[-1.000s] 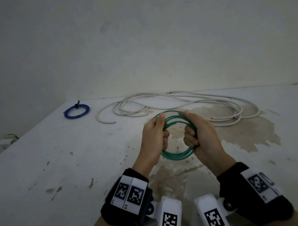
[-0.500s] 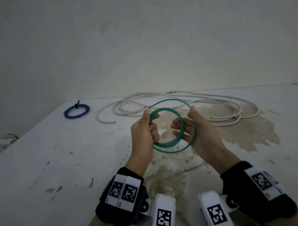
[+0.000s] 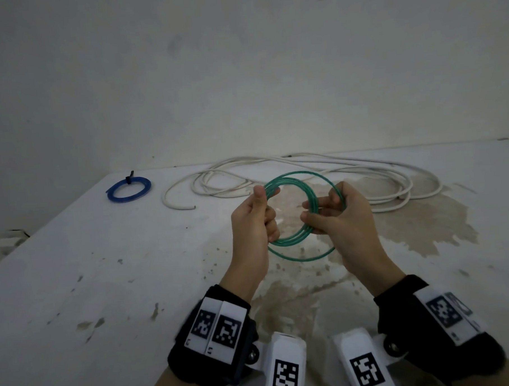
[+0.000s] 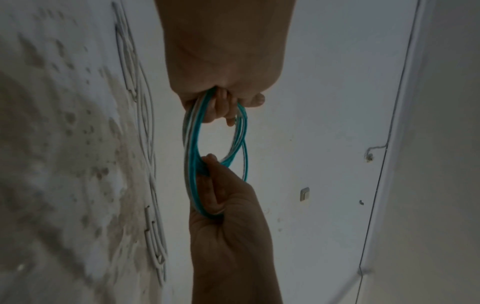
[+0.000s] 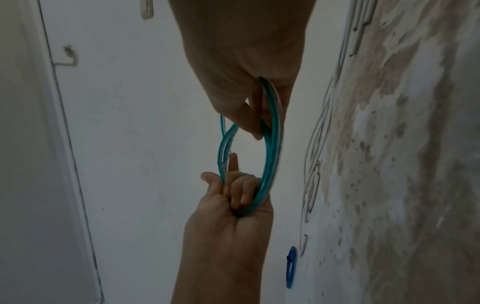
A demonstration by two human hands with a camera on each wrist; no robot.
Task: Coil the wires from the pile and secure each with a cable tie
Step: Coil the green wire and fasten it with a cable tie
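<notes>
Both hands, left [image 3: 253,219] at nine o'clock, right [image 3: 340,215] at three, gripped the green coil [image 3: 296,243], hiding its sides.

1. The green coil [image 3: 295,217] passes behind the left hand [image 3: 253,222] and the right hand [image 3: 340,218] at centre frame; its free ends cannot be found.
2. Both forearms are cut off by the lower edge of the head view.
3. In the left wrist view the left hand [image 4: 223,61] runs off the top edge, its fingertips tucked behind the coil [image 4: 191,156].
4. The white cable [image 3: 319,172] overlaps itself; its far end is lost in the tangle.
5. The dark tie [image 3: 129,177] on the blue coil [image 3: 128,190], upper left, is too small to read.
</notes>
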